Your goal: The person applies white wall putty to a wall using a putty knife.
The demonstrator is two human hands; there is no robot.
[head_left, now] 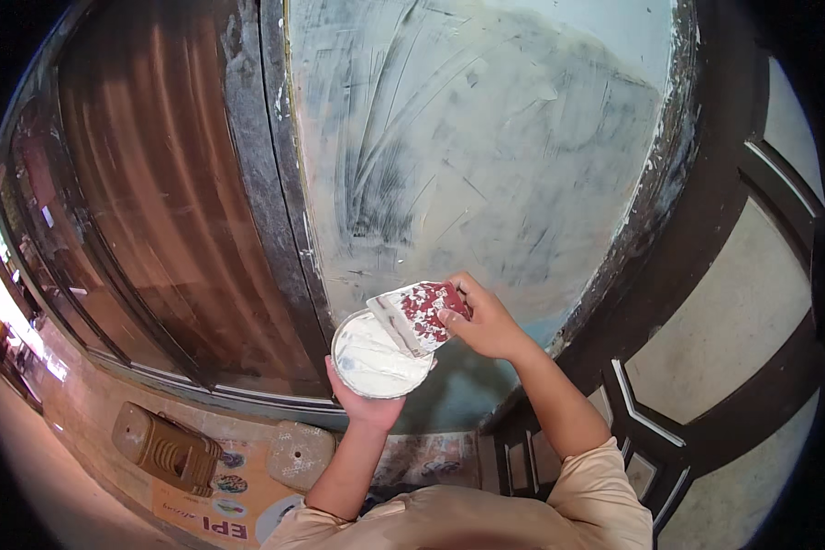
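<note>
My left hand (367,403) is wrapped round the underside of a round tub (362,371) of white putty and holds it up in front of me. In my right hand (479,321) is a putty scraper with a red, putty-flecked handle (435,307). The scraper's pale, putty-coated blade (396,323) lies over the tub's upper right rim, where it touches or nearly touches the putty. Behind both hands stands a wall panel (495,147) smeared with grey-white putty, with dark streaks at its left.
A dark frame (261,137) borders the panel on the left, beside a glazed door with a brown curtain (156,183). On the right is a dark panelled door (724,312). Below left, a brown plastic stool (170,449) and a paint-spotted stool (300,456) stand near a printed orange sheet (192,509).
</note>
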